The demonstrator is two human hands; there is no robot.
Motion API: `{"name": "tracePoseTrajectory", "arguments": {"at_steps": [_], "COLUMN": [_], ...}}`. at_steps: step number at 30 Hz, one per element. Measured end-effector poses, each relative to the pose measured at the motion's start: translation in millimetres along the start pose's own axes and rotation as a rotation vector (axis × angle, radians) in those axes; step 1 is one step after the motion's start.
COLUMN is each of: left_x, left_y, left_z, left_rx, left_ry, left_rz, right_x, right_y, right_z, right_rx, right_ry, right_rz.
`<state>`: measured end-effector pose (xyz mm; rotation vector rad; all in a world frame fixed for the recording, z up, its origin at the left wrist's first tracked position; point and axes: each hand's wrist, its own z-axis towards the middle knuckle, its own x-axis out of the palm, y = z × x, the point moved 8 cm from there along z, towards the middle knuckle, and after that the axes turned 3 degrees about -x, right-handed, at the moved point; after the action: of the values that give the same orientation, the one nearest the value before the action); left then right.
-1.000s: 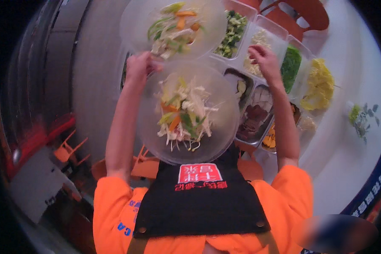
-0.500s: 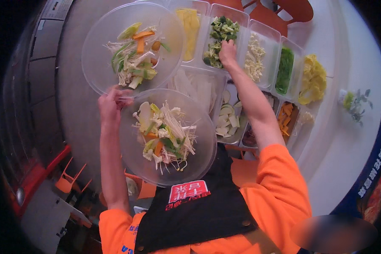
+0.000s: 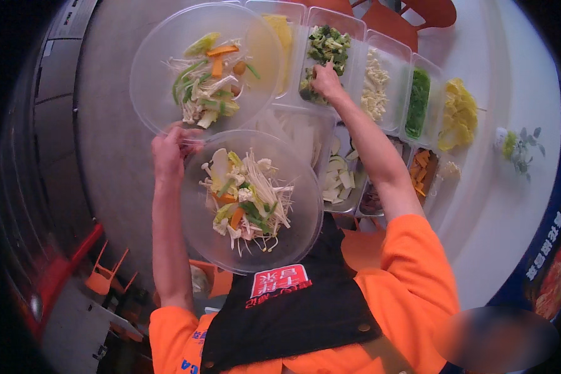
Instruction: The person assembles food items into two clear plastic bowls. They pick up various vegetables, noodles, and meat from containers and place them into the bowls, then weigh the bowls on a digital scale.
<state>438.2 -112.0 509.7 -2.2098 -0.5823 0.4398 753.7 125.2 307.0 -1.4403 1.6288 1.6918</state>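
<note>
My left hand (image 3: 173,148) pinches the rims of two clear round bowls where they meet. The far bowl (image 3: 149,75) holds enoki mushrooms, green strips, cabbage leaf and orange slices. In the near bowl (image 3: 199,246), against my apron, lie enoki, bean sprouts, cauliflower, leaves and orange pieces. My right hand (image 3: 328,83) reaches into a clear tub (image 3: 335,19) of broccoli (image 3: 329,45). Its fingers are curled down onto the near florets; the fingertips are partly hidden among them.
Beside the broccoli stand tubs of yellow sheets (image 3: 282,31), pale mushrooms (image 3: 374,87) and green strips (image 3: 419,93). Nearer are white strips (image 3: 293,128), sliced squash (image 3: 336,177) and orange sticks (image 3: 421,171). Yellow leaves (image 3: 459,115) and a small plant (image 3: 522,149) are at the right.
My right hand has shifted slightly left and nearer within the broccoli tub, its fingers turned more downward. The two bowls and my left hand have moved slightly to the right.
</note>
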Motion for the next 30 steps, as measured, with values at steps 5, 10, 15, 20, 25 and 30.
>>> {"name": "tracePoseTrajectory", "arguments": {"at_steps": [5,10,15,20,25,30], "left_x": [7,7,8,1,2,-5], "left_y": [4,8,10,19,12,22], "left_z": [3,1,10,17,12,13], "left_rx": [0.010,0.012,0.009,0.007,0.004,-0.020], "left_ry": [0.033,-0.011,0.031,0.033,0.004,0.009], "left_rz": [-0.003,0.050,0.060,0.038,0.031,0.009], "right_x": [-16,-118,-185,-143,10,8], "right_y": [-10,33,191,96,2,10], "right_z": [-3,-22,-42,19,-16,-23], "right_rx": [-0.035,-0.069,-0.439,-0.303,-0.014,-0.043], "right_ry": [-0.064,-0.185,-0.005,-0.128,0.216,0.063], "right_rz": [0.220,0.691,0.767,0.398,-0.304,-0.308]}}
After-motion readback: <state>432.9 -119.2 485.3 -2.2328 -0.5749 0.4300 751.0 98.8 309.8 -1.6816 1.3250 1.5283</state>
